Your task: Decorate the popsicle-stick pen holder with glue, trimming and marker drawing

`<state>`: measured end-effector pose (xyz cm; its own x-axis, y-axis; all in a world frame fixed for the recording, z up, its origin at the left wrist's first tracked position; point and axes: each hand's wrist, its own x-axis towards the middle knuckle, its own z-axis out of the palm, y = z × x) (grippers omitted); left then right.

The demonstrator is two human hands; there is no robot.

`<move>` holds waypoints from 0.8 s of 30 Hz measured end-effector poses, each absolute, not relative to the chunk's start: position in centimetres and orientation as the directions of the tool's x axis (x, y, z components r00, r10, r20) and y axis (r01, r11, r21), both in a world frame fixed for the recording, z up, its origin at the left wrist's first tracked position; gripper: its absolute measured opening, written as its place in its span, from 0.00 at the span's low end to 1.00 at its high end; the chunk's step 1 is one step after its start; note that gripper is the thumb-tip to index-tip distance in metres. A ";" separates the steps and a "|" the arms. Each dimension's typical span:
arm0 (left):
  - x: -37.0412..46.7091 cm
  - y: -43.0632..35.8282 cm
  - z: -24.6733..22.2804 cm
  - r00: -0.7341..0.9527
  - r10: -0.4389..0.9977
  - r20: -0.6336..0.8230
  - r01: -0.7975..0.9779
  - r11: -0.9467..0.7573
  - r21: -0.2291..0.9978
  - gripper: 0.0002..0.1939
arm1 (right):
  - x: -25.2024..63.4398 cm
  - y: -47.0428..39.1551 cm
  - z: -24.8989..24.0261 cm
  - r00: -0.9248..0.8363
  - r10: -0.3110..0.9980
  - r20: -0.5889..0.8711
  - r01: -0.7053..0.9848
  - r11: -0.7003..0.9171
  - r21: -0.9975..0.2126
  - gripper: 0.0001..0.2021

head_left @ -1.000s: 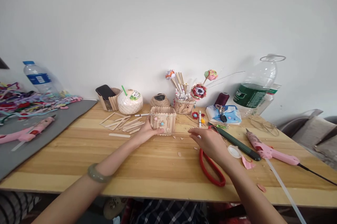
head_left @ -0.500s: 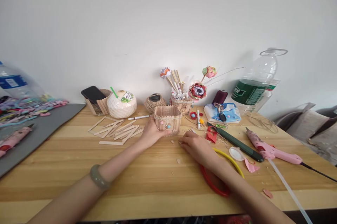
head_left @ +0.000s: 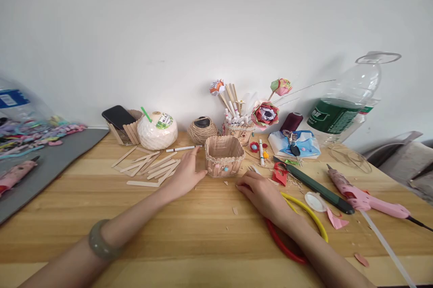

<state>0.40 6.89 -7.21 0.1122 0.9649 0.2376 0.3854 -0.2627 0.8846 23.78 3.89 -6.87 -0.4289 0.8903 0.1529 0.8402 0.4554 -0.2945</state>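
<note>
A small basket [head_left: 224,157] faced with wooden sticks stands upright at the middle of the table, a pink and a blue bead on its front. Just left of it is my left hand [head_left: 186,173], thumb and fingers apart, holding nothing. My right hand [head_left: 255,188] rests low on the table to the basket's front right, fingers bent; whether anything is under them is hidden. Beneath that wrist lie scissors with red and yellow handles [head_left: 306,209], their blade tips showing beyond the fingers. Loose wooden sticks [head_left: 158,168] lie left of my left hand.
Behind stand a coconut [head_left: 157,131], a twine ball [head_left: 202,131], a phone [head_left: 119,118] in a stick holder and paper flowers [head_left: 265,114]. At right are a green cutter [head_left: 318,188], a pink glue gun [head_left: 358,195] and a large bottle [head_left: 341,103].
My left hand has let go of the basket and moved a little left, its fingers spread. The basket now stands by itself. The view has shifted slightly.
</note>
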 end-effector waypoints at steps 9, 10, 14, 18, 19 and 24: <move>-4.5 6.9 -6.0 0.130 0.973 0.190 0.599 -0.230 0.767 0.11 | 23.3 3.4 -6.7 -0.508 0.836 0.207 0.820 0.543 -0.182 0.13; -4.9 6.8 -5.9 0.125 0.975 0.186 0.611 -0.223 0.759 0.11 | 23.1 3.3 -6.6 -0.551 0.810 0.202 0.795 0.583 -0.166 0.13; -6.5 6.7 -5.4 0.077 0.981 0.179 0.655 -0.185 0.733 0.13 | 22.4 3.1 -6.4 -0.633 0.752 0.182 0.754 0.653 -0.075 0.11; -8.0 6.7 -5.4 0.038 0.981 0.190 0.678 -0.165 0.716 0.13 | 23.6 3.2 -6.5 -0.615 0.770 0.169 0.782 0.623 0.006 0.12; -8.3 6.8 -5.4 0.036 0.980 0.194 0.686 -0.166 0.708 0.13 | 24.1 3.2 -6.5 -0.610 0.775 0.164 0.788 0.615 0.027 0.13; -8.6 6.4 -6.1 0.128 0.968 0.216 0.736 -0.239 0.634 0.12 | 25.5 2.8 -6.4 -0.661 0.725 0.192 0.748 0.655 0.102 0.17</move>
<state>-8.64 6.43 -6.13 0.1278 0.9680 0.2159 0.7356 -0.2386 0.6341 25.52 2.77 -6.41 -0.6613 0.7251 0.1921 0.7483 0.6555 0.1021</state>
